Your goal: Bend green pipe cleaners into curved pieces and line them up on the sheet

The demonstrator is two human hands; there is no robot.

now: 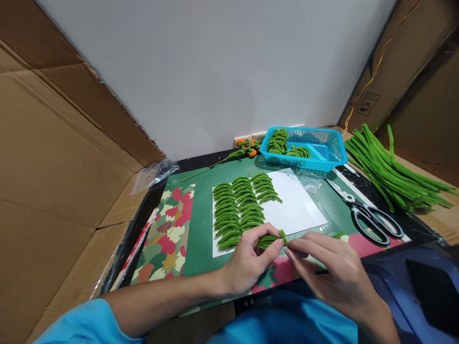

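Note:
My left hand [253, 255] is closed around a green pipe cleaner piece [267, 241] bent into a leaf-like loop. From the right, my right hand [326, 263] pinches the end of the same piece, its fingertips almost touching my left thumb. Just beyond my hands, a white sheet [297, 203] carries rows of curved green pipe cleaner leaves [228, 215], two long columns and a shorter third. A short green end [337, 235] shows behind my right hand.
A blue plastic basket [322, 165] at the back holds more green leaves. Black-handled scissors [358, 210] lie at the right, beside a bundle of long green pipe cleaners [398, 177]. Orange flowers [247, 145] rest near the wall. Cardboard [64, 143] stands on the left.

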